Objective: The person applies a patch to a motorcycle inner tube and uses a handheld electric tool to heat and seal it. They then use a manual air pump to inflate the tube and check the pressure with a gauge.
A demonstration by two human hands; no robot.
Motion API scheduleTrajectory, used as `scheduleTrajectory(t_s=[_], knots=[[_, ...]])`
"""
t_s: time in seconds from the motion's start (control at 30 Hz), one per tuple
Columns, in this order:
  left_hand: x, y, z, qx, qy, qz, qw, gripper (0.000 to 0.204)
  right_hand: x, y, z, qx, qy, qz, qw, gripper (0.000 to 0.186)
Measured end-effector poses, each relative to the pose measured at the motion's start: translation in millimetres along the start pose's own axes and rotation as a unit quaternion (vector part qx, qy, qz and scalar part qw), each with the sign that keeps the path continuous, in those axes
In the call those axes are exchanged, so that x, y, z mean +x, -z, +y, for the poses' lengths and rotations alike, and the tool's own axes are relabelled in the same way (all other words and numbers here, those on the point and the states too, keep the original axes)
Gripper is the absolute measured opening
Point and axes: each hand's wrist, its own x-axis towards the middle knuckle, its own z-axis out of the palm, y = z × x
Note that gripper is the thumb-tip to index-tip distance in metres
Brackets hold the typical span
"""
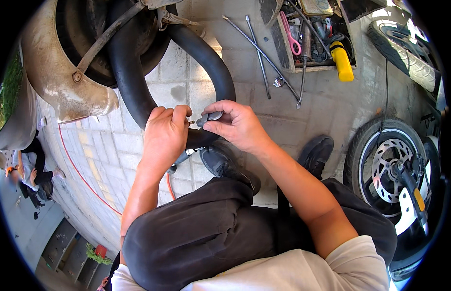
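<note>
A black inner tube [220, 72] hangs out of the wheel in a loop in front of me. My left hand [167, 128] is closed at the loop's lower left side, and a small brass-coloured tip [190, 122], perhaps the tube's valve, pokes out past its fingertips. Between the thumb and fingers of my right hand [237, 123] is a small dark grey rounded piece [209, 118]; its kind is unclear. It faces the brass-coloured tip, a narrow gap apart. The lower tube runs just beneath both hands.
The wheel [85, 29] and its dirty fender [70, 97] stand upper left. Long metal bars [262, 53] lie on the paving beside a wooden toolbox [288, 53] with a yellow-handled tool [342, 63]. A wheel with a brake disc [388, 150] is at right. A red hose [85, 177] crosses the left.
</note>
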Motion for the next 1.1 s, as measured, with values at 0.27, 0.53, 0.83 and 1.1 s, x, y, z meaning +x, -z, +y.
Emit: scheduleTrajectory(t_s=[0.27, 0.53, 0.83, 1.1], knots=[[1, 2, 6, -0.004, 0.011, 0.003, 1.0, 0.027, -2, -15, -12, -0.238, 0.139, -0.009, 0.961, 0.028], [4, 6, 5, -0.042, 0.011, -0.039, 0.998, 0.03, 1, -15, 5, -0.087, 0.022, 0.008, 0.996, 0.028], [9, 25, 12, -0.115, 0.046, -0.092, 0.988, 0.033, -1, -6, 15, -0.042, 0.013, -0.02, 0.999, 0.023], [7, 12, 19, -0.037, 0.032, -0.068, 0.996, 0.038, -3, -5, 19, -0.219, 0.186, 0.005, 0.958, 0.023]])
